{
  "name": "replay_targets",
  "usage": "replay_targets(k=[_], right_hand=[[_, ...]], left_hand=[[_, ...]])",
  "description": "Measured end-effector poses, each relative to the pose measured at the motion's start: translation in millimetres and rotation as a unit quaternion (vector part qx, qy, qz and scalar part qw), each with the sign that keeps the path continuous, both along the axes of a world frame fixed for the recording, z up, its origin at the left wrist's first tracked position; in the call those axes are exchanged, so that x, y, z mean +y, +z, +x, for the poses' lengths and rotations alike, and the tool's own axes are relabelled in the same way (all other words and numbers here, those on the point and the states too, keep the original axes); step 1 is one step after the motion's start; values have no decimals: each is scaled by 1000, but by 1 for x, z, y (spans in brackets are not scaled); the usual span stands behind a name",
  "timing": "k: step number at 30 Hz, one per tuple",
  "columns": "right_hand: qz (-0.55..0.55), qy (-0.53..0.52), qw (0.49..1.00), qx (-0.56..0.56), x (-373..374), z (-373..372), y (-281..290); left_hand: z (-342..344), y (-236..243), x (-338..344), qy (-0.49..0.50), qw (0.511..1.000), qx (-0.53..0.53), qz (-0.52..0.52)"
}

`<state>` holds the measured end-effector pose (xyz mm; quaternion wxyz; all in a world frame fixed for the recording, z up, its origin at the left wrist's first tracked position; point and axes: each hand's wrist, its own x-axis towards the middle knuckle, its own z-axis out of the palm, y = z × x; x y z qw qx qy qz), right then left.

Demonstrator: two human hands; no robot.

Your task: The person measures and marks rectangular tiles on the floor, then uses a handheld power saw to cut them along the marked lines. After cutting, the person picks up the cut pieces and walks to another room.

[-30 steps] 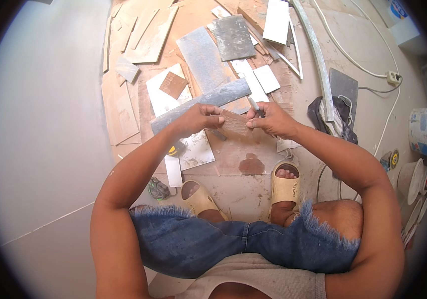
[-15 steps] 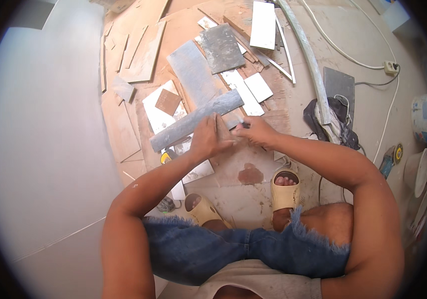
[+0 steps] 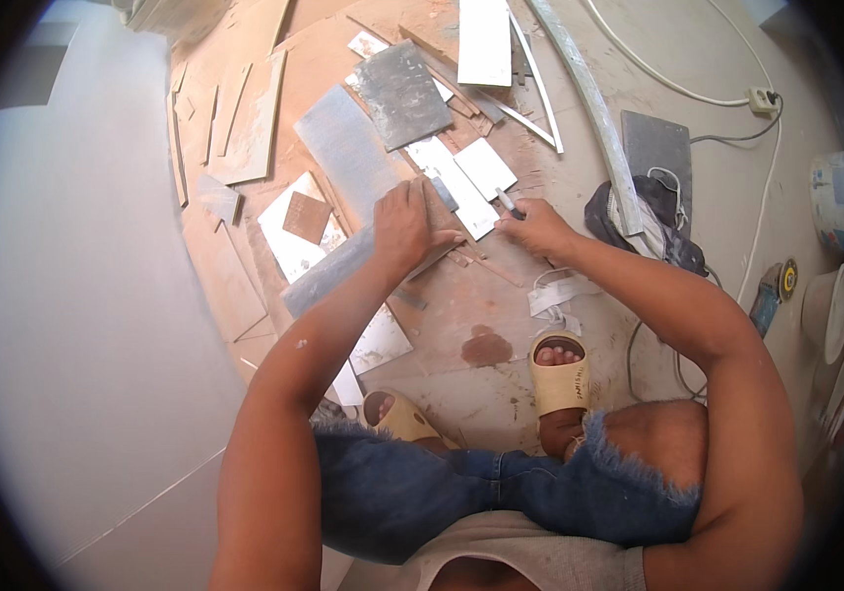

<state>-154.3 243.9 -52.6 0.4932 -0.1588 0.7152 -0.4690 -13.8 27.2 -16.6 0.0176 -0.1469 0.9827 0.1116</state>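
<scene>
A second ago both my hands were on the tile piece; now my left hand alone has it, and my right hand stands apart to the right. My left fingers are bent over the piece, thumb stretched out across its near end. My right hand is closed around the marker, its pale end pointing up and away from me. The yellow tape measure that showed beside my left forearm has gone out of sight behind it.

My left hand covers much of the piece, so I can't tell whether it rests on the grey strip there. My left forearm hides part of that strip, and my right fingertips are hard to make out. The bucket, far to the right of my hands, blurs into the dark rim.

Beyond my hands, a dark tile and a white tile lie among offcuts on dusty brown boards. A reddish stain sits nearer me than my hands. Right of my right hand are a black bag and, farther out, a grinder on the pale floor.
</scene>
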Motion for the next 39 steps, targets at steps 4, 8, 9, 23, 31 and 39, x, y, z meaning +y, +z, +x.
replay_targets(k=[4,8,9,23,31,39], right_hand=[[2,23,999,22,-4,-1,1],[2,12,1000,-2,-9,-2,7],[2,12,1000,-10,-9,-3,9],[-88,-80,979,164,-32,-30,27],[-194,-53,958,203,-41,-18,46],[-185,60,945,265,-48,-3,41]], left_hand=[[3,-4,-3,13,1000,-22,-2],[2,5,-4,29,995,-87,33],[1,4,-4,25,995,-88,35],[1,8,-7,23,994,-91,50],[0,9,-7,20,995,-84,55],[2,6,-8,13,996,-76,45]])
